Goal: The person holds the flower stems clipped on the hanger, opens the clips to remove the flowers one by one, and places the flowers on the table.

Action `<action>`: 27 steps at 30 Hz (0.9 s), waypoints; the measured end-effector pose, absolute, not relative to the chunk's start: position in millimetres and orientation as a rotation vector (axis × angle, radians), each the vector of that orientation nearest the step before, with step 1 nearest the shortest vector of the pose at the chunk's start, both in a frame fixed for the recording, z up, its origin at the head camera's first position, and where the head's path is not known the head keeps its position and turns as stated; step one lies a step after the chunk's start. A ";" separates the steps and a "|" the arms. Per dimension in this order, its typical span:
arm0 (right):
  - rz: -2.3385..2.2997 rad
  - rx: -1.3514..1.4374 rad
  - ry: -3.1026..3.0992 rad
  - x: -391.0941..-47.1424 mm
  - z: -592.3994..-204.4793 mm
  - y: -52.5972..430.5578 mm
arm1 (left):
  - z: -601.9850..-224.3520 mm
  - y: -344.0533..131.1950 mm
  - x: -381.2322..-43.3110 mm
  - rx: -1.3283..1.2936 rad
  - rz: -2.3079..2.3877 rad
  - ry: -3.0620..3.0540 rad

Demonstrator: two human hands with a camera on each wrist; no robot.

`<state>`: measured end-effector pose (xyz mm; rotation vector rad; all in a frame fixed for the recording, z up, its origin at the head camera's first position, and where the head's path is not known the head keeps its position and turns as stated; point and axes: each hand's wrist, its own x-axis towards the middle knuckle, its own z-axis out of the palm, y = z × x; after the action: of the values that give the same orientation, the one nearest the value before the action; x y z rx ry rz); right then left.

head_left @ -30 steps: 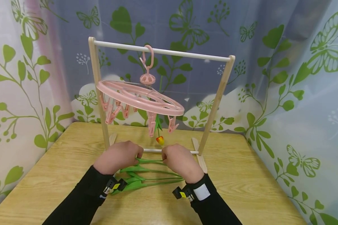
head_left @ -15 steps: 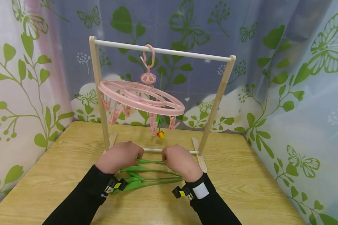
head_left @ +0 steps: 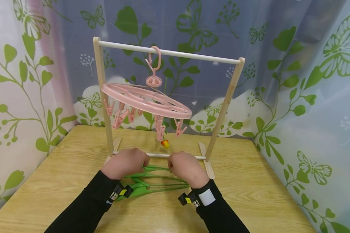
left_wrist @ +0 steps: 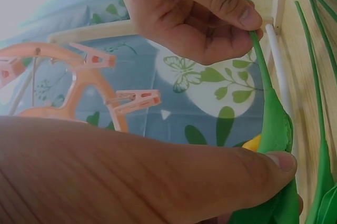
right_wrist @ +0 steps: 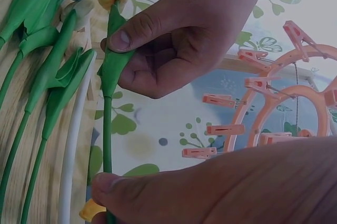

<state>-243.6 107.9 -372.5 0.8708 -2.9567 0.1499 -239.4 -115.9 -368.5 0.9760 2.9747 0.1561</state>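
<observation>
Backdrop (head_left: 204,22): pale and bluish cloth printed with green leaves and butterflies, running from the left side round to the right.
Counter (head_left: 38,194): light wood grain, reaching back to the cloth.
Pink clip hanger (head_left: 151,107): hooked over the top bar left of its middle, ring tilted down to the right, clips dangling.
Left hand (head_left: 126,163): pinching the held flower at its leaf, just below the pale yellow bloom.
Loose flowers (head_left: 140,191): lying side by side on the counter, nearer the person, leaves left, stems right.
Held flower (right_wrist: 111,79): raised above the counter between the hands, near the lower white bar.
Red-and-yellow tulip (head_left: 165,144): head down, below the ring.
Right hand (head_left: 186,168): pinching the stem.
Stand (head_left: 186,54): white bars between wooden posts, the right one leaning outward.
</observation>
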 end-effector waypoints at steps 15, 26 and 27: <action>0.141 0.859 -2.994 -246.0 -378.5 106.9 | -373.1 -112.3 -239.6 0.955 0.198 2.932; 0.112 0.871 -2.979 -247.7 -383.4 106.4 | -376.6 -113.2 -240.4 1.001 0.234 2.948; 0.111 0.874 -2.977 -247.8 -384.0 106.1 | -376.7 -113.3 -240.3 1.005 0.236 2.945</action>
<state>-247.8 106.1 -384.0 0.8736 -2.9767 0.1112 -240.3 -113.3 -376.7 1.0047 2.9449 0.2358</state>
